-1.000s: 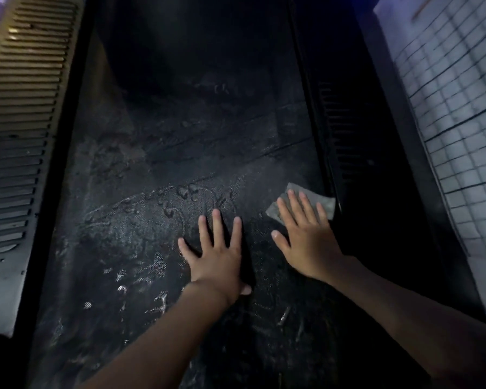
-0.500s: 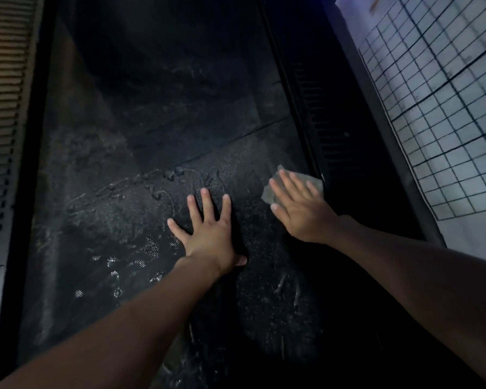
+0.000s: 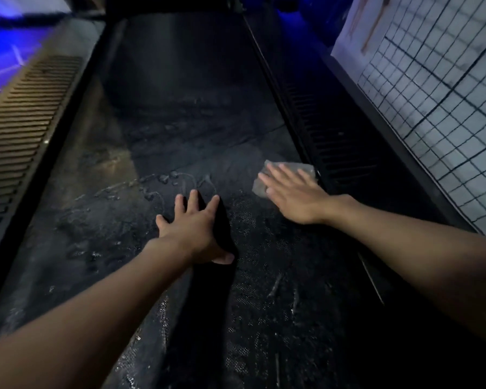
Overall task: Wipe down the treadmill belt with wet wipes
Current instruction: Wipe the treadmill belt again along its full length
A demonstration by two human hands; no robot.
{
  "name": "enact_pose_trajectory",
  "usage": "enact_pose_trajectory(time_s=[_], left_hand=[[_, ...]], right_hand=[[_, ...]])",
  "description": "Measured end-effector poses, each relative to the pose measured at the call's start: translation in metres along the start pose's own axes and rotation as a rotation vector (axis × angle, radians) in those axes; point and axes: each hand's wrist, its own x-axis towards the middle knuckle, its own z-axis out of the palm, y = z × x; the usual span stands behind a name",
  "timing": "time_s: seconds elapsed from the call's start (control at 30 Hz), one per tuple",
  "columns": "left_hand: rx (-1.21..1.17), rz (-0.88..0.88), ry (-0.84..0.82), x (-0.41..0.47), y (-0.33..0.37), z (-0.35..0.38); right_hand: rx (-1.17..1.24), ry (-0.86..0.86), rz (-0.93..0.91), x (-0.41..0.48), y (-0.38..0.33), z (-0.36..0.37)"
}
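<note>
- My right hand (image 3: 295,197) lies flat with straight fingers, pressing the crumpled pale grey wet wipe (image 3: 303,167) onto the black textured treadmill belt (image 3: 180,122), close beside the black ribbed side rail (image 3: 334,136).
- Most of the belt lies to the wipe's left and ahead; its long axis runs away from me.
- My left hand (image 3: 192,230), fingers spread flat, braces mid-belt, farther from the wipe.
- I see no wipe packet or bin.

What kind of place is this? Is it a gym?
Probably a gym or workout room, though I can't be sure. A long black treadmill belt runs between ribbed side rails, with a white gridded wall beside it. The right hand presses a wet wipe on the belt.
</note>
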Motion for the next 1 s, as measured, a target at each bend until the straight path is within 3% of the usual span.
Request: enact_pose_trajectory(time_s=[0.07,0.23,0.4,0.5,0.57,0.7,0.87,1.0], left_hand=[[0.052,-0.041,0.102,-0.009,0.002,0.004],[-0.016,-0.053,0.219,-0.024,0.001,0.017],[-0.043,-0.064,0.178,-0.027,0.010,0.009],[-0.037,-0.075,0.200,-0.028,0.006,0.014],[-0.020,-0.053,0.231,-0.026,0.000,0.014],[0.029,-0.001,0.203,-0.024,-0.011,0.012],[0.050,0.134,0.083,-0.020,-0.045,0.005],[0.036,0.070,0.139,-0.025,-0.066,0.009]], right_hand=[[-0.021,0.017,0.025,0.006,-0.010,0.002],[-0.098,-0.008,-0.238,-0.028,-0.001,0.015],[-0.073,0.011,-0.082,-0.027,-0.015,0.006],[-0.092,-0.004,-0.317,-0.055,-0.039,0.028],[-0.116,0.026,-0.358,-0.046,-0.035,0.028],[-0.081,0.039,-0.095,0.011,-0.038,0.009],[-0.128,0.003,-0.263,-0.031,-0.070,0.028],[-0.099,0.000,-0.127,0.006,-0.075,0.014]])
